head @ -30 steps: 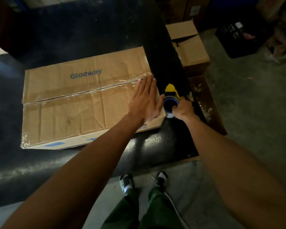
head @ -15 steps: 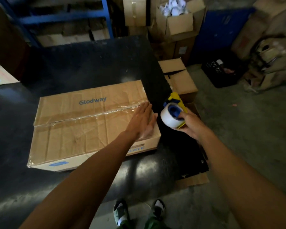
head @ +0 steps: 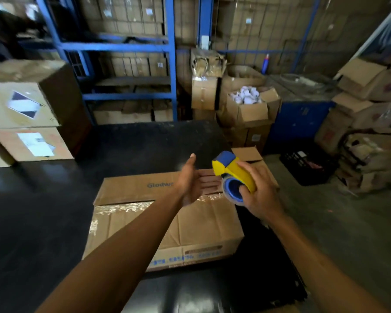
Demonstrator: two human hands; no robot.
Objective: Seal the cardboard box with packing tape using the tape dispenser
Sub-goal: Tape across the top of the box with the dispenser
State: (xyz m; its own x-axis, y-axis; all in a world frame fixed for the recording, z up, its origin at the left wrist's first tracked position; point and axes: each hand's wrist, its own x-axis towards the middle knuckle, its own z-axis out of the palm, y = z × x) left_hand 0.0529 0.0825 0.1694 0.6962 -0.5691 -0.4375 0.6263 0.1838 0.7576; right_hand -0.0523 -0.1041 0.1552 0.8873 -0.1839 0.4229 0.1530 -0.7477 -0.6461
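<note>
A flat brown cardboard box printed "Glodway" lies on the black table. Shiny clear tape runs along its centre seam. My right hand grips a yellow and blue tape dispenser with a roll of clear tape, held in the air above the box's right end. My left hand hovers just left of the dispenser, above the box, palm turned up and fingers spread, holding nothing.
Stacked cardboard boxes stand on the table at the left. Blue metal shelving with cartons fills the back. An open box of white items, a black crate and more cartons crowd the floor at the right.
My left hand has lifted off the box top and turned palm up. My right hand has raised the dispenser from the box's right edge into the air. The head view has tilted upward.
</note>
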